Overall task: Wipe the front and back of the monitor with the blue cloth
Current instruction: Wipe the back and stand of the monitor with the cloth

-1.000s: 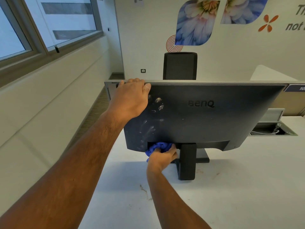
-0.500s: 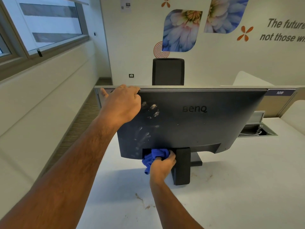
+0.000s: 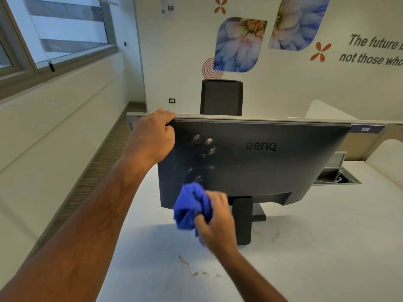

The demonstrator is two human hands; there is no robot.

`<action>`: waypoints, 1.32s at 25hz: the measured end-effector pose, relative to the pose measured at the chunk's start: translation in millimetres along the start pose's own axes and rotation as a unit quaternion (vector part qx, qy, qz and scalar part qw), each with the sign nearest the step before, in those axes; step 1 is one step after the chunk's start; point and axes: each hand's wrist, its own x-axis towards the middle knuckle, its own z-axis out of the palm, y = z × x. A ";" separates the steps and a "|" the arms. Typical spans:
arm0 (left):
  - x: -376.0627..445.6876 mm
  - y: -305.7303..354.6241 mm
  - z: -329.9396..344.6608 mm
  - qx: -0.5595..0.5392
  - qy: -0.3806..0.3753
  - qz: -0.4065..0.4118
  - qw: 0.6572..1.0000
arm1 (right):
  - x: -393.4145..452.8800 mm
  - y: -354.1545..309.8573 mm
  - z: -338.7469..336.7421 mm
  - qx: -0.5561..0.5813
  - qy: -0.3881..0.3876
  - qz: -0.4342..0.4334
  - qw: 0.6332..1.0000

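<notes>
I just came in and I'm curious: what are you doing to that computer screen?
A person is cleaning the back of a monitor that stands on a white desk. The left hand grips the monitor's top corner to steady it. The right hand holds a bunched-up blue cloth near the monitor's lower edge, beside the stand. Pale smudges and fingerprints show above the cloth, not yet wiped off.

Monitor (image 3: 272,168), dark, back showing: 1, on its stand (image 3: 241,219): 1.
Blue cloth (image 3: 189,205), bunched: 1.
Hands: 2, left hand (image 3: 152,138) and right hand (image 3: 218,223).
Worktop (image 3: 305,258), white: 1.
Office chair (image 3: 221,97), black: 1.
Flower pictures on the wall: 2, the first (image 3: 238,44) and the second (image 3: 298,20).
Window (image 3: 54,31): 1.
</notes>
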 end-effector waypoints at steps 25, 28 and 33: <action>2.7 -22.1 -5.7 -0.084 0.000 0.019 0.996 | 105.2 -39.3 -11.9 -0.233 0.204 -0.314 0.897; 1.0 -24.0 -3.5 -0.114 0.002 0.008 0.993 | 135.1 -87.2 -16.8 -0.156 0.291 -0.199 0.923; 2.3 -22.4 -4.5 -0.149 0.002 -0.007 0.989 | 101.2 -54.1 47.3 -0.298 0.185 -0.328 0.877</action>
